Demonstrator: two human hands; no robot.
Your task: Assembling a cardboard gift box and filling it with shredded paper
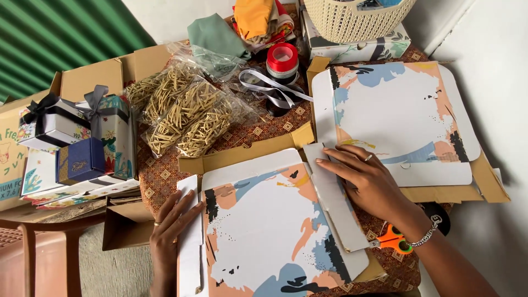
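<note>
Both hands, left (pixel 175 220) and right (pixel 366 179), press flat and open on the card (pixel 269 231); uneven pressure could crease a flap crooked.

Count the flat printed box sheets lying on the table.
2. One box sheet lies under both hands, left hand and right hand pressing its side flaps. The second sheet lies behind it, upper right. More may hide beneath.

I am working at home in a small gift-packing corner, not a shop floor: my bench (pixel 165 179) wears a patterned brown cloth and is crowded to its edges. At its left edge stand finished gift boxes (pixel 77 132) tied with ribbon, beside bags of paper shred (pixel 187 110). Ribbon spools (pixel 281 58), folded cloths (pixel 220 36) and a woven plastic basket (pixel 352 19) line the far edge against a plain white wall (pixel 495 66).
</note>
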